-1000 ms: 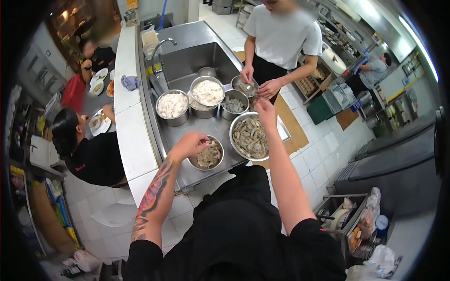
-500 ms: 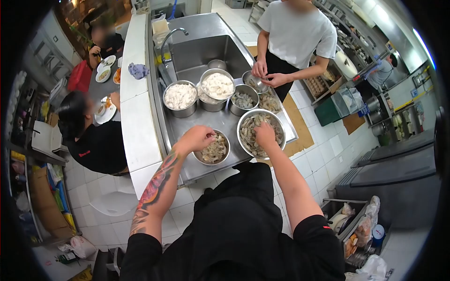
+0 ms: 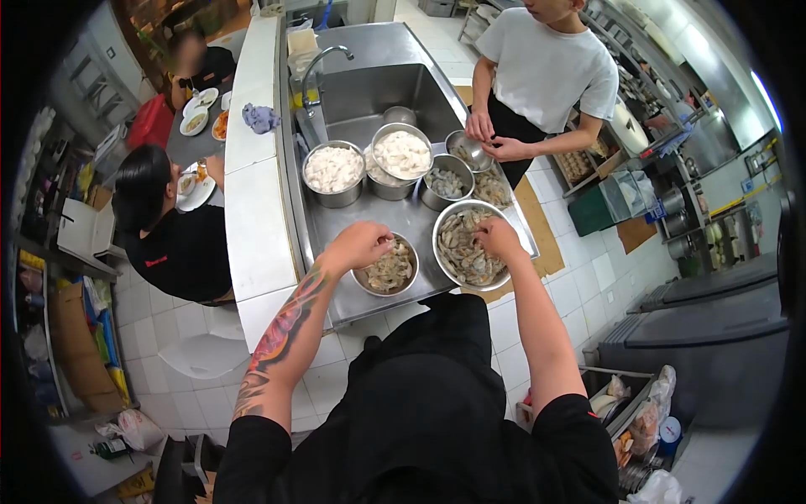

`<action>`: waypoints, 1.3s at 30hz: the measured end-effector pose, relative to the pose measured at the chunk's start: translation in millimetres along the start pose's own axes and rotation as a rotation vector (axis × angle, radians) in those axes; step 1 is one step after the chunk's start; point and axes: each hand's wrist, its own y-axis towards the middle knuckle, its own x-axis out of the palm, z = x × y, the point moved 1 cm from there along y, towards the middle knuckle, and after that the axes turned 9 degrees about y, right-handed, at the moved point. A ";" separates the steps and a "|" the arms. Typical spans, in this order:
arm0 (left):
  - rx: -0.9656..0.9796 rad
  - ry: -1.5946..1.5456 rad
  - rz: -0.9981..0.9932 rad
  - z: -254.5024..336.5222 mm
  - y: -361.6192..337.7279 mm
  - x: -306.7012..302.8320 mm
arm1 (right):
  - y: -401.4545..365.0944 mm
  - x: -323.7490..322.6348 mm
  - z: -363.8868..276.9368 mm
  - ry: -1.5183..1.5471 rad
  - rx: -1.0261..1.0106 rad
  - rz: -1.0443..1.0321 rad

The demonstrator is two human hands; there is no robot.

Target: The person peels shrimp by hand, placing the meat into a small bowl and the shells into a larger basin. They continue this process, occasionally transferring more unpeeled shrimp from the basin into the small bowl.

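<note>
At the far left a seated person (image 3: 168, 235) in black faces a table, well apart from the steel counter (image 3: 395, 214). On the counter's near edge stands the small bowl (image 3: 384, 294), holding pale scraps (image 3: 393, 270) that could be shells or peeled pieces; they are too small to tell. The left hand (image 3: 359, 245) hangs over its left rim, fingers curled with the tips drawn together, and whether they pinch anything is hidden. Just right of it, the big bowl (image 3: 436, 244) holds grey shrimp (image 3: 460, 248), and the right hand (image 3: 499, 239) reaches into its right side, fingers bent down among them; a grip cannot be made out. This looks like the pick-up step of sorting shrimp between the two bowls; the next move calls for a firm pinch on one slippery piece. Farther back on the right, a co-worker (image 3: 550, 71) works over smaller bowls, face cut off.
</note>
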 end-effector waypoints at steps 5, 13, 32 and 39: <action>0.051 0.011 -0.014 7.0 1.7 1.8 | -17.3 -6.9 -28.5 0.235 -0.068 0.210; -0.100 -0.366 0.036 25.3 3.0 -2.5 | -30.2 53.9 -159.3 0.317 -0.197 0.221; -0.189 -0.027 0.224 0.3 -1.9 2.4 | -34.3 79.7 -191.1 0.368 -0.320 0.405; -0.063 0.035 0.177 -1.9 0.3 12.4 | -11.4 91.4 -180.4 0.613 -0.367 0.171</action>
